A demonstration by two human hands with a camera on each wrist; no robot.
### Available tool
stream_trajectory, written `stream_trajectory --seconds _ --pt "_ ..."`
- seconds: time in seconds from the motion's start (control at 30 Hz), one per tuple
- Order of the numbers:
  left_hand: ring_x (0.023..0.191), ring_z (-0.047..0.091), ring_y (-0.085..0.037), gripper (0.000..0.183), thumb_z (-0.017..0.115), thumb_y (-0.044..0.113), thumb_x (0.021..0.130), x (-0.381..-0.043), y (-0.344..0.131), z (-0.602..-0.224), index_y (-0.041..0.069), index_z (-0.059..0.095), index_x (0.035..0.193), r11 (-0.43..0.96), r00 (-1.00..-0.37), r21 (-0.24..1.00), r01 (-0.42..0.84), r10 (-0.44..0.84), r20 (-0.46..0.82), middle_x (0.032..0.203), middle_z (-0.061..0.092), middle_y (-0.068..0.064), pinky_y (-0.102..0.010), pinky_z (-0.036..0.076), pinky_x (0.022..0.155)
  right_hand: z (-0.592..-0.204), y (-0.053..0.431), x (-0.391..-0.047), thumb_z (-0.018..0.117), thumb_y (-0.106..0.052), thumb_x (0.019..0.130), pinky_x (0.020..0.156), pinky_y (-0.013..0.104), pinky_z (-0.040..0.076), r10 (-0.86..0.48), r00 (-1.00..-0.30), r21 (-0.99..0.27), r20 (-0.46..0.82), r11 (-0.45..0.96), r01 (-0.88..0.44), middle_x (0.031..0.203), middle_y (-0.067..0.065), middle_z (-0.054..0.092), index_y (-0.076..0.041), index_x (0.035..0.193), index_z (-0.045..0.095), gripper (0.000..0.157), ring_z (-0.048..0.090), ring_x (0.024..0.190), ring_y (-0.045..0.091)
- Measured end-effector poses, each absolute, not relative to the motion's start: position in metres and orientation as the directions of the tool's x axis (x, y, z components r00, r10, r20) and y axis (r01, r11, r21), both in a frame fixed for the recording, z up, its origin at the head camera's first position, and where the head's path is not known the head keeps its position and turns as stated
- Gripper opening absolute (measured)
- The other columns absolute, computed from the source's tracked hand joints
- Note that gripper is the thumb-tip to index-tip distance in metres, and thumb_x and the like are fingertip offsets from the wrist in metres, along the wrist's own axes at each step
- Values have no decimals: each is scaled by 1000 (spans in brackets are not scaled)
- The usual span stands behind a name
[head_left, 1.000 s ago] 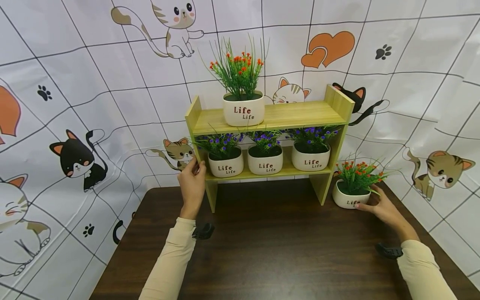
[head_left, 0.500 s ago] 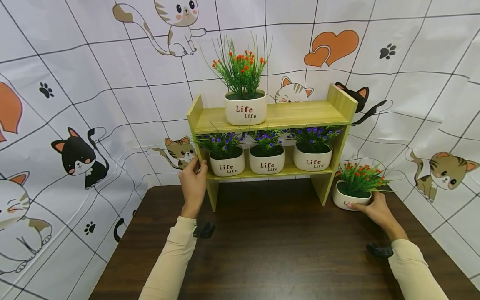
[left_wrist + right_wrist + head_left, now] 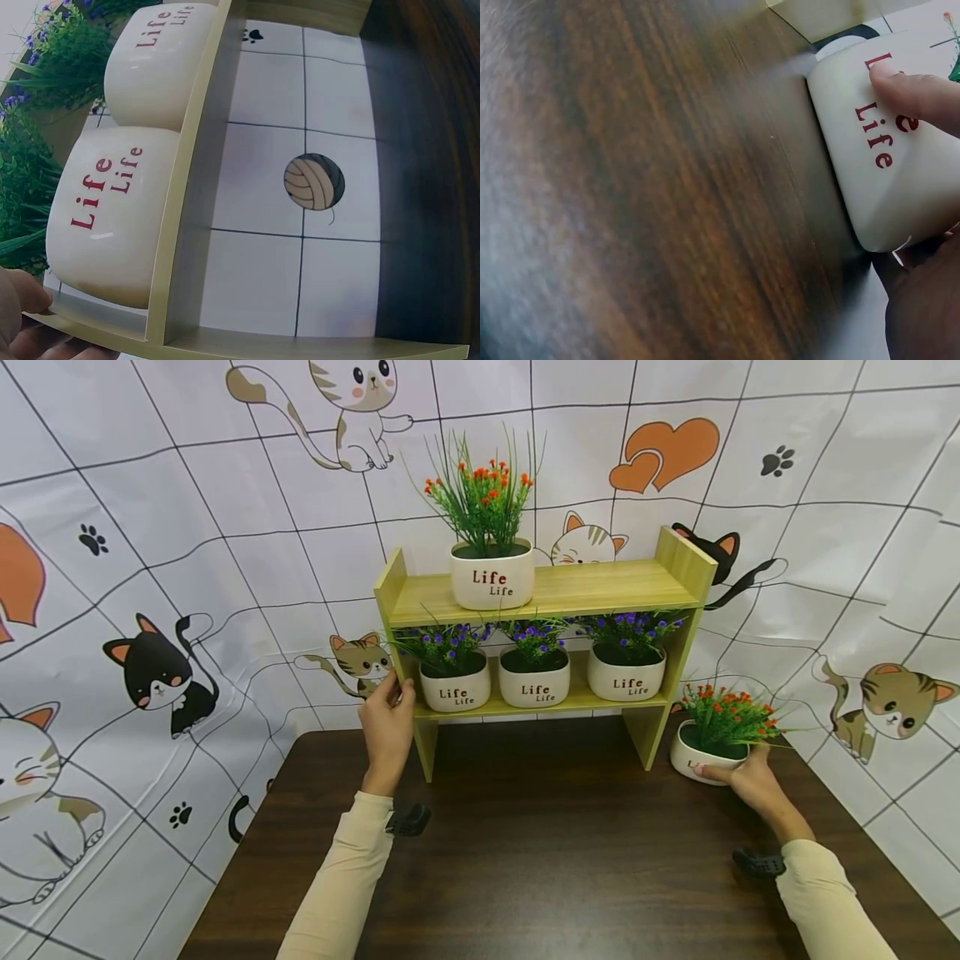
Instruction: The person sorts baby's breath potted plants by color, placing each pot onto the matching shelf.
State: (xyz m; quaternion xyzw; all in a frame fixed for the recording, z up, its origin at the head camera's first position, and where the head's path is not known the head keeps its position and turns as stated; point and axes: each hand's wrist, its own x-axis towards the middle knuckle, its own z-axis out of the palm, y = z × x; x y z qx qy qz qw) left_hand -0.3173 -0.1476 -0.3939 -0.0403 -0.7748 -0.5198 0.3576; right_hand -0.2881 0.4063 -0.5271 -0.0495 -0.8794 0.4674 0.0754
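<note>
A wooden two-tier shelf [image 3: 600,589] stands at the back of the table; my left hand [image 3: 387,727] grips its left side panel. In the left wrist view the thumb [image 3: 28,291] lies on the panel's inner side, with fingers on the outer side. To the right of the shelf, my right hand [image 3: 753,781] holds a white flowerpot [image 3: 693,760] with orange flowers, marked "Life". Its thumb [image 3: 911,94] presses the front over the lettering; the other fingers go round the side and are partly hidden. Whether the pot's base touches the table is hard to tell.
On the upper tier sits another white pot [image 3: 491,578] with orange flowers. Below it stand three white pots with purple flowers, left [image 3: 456,689], middle [image 3: 534,683] and right [image 3: 626,677]. A cat-patterned wall covering [image 3: 285,568] encloses the dark wooden table [image 3: 570,860].
My right hand has moved leftward and its thumb has come further across the pot's front. The held pot has since shifted slightly right and nearer. My left hand stays on the shelf panel.
</note>
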Motion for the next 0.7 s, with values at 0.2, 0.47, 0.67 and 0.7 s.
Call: stream_trajectory --seconds 0.2,0.47,0.67,0.7 --pt "115 76 -35 30 63 7 106 -319 -148 -394 -2 74 132 459 -735 774 436 -315 600 124 75 -27 -47 63 90 -522 412 -287 75 -25 98 113 59 35 81 -995 -810 64 586 -4 154 42 38 10 164 10 99 43 137 53" --pt "113 76 -35 29 63 7 106 -319 -148 -395 -2 74 131 464 -737 774 432 -313 599 122 76 -27 -48 63 88 -524 419 -285 76 -46 97 110 74 38 126 -992 -733 17 676 74 150 47 42 15 161 19 105 45 135 62" --pt "114 77 -33 29 62 8 106 -319 -148 -395 -2 74 130 465 -742 775 428 -309 595 122 76 -26 -47 63 89 -522 418 -283 79 -48 94 109 74 39 145 -989 -725 35 685 75 149 47 43 15 160 23 107 46 134 63" --pt "114 77 -32 29 62 8 106 -319 -149 -396 -2 74 131 465 -742 775 428 -310 595 122 76 -26 -47 63 89 -521 417 -283 79 -48 94 108 74 40 148 -988 -726 46 684 69 149 46 44 15 160 24 106 47 134 62"
